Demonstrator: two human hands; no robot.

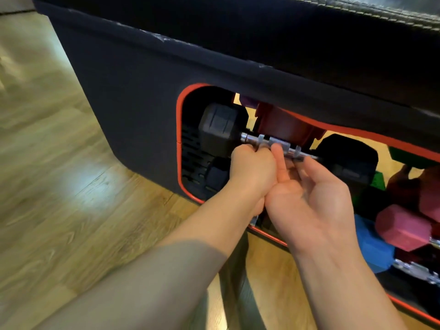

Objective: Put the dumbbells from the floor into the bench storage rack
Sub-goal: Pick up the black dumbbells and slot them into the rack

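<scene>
Black dumbbell [281, 144] sits in the rack opening [181, 139] of the bench [133, 96], directly ahead of and just above both hands. Long axis runs left-right, slightly down to the right, parallel to the opening's face; left head is up by the opening's left edge, right head further in toward the coloured dumbbells.

Left hand [252, 170] grips the chrome bar from below, near the left head. Right hand [309, 198] is palm up, fingers only loosely bent, thumb and fingertips touching the bar just right of the left hand; more support than clamp.

Can't tell if the bar is seated on a cradle. Judgement: the next move is a push in, square to the axis, left hand nearer the load.
</scene>
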